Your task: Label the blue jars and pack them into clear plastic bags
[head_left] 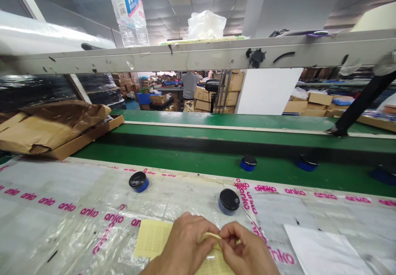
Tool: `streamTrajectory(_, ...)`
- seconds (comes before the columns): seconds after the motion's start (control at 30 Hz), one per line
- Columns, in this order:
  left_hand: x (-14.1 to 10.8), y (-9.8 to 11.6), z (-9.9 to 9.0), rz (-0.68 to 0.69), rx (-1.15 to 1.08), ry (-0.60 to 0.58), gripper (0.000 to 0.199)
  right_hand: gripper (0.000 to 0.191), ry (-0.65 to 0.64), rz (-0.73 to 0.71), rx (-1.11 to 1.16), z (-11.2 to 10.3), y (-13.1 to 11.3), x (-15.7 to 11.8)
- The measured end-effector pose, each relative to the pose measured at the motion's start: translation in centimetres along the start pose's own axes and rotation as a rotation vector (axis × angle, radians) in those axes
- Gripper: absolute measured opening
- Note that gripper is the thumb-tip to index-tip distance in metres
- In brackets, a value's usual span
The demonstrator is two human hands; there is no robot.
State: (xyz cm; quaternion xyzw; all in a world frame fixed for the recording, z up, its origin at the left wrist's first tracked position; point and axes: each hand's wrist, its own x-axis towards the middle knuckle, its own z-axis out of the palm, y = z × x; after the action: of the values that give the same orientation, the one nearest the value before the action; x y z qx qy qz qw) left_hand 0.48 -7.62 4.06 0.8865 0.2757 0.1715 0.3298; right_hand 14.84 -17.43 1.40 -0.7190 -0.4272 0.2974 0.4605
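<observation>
While left hand [188, 240] and right hand [246, 246] sit close together at bottom centre of frame, both pinch yellow strip [210, 235] between fingertips; attachment of strip to sheet [151, 238] not discernible
Sheet: under hands, lower centre, on bench [71, 229]
Round case [229, 200]: just beyond right hand; second case [138, 181] centre-left; third case [248, 163] on green belt [173, 159], right of centre
Paper [321, 250]: lower right

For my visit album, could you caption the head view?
Left hand and right hand pinch a yellow strip over a yellow sheet.
</observation>
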Motion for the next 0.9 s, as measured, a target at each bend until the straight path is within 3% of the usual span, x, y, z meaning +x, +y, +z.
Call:
streamTrajectory(0.4, -0.1, -0.21, 0.2, 0.037, 0.026, -0.013, 0.021, 0.018, -0.012, -0.032, -0.114, -0.73, -0.1, -0.02)
streamTrajectory(0.9, 0.07, -0.03, 0.08, 0.01, 0.047, -0.02, 0.023, 0.022, 0.02, -0.038, -0.103, -0.89, -0.58, -0.26)
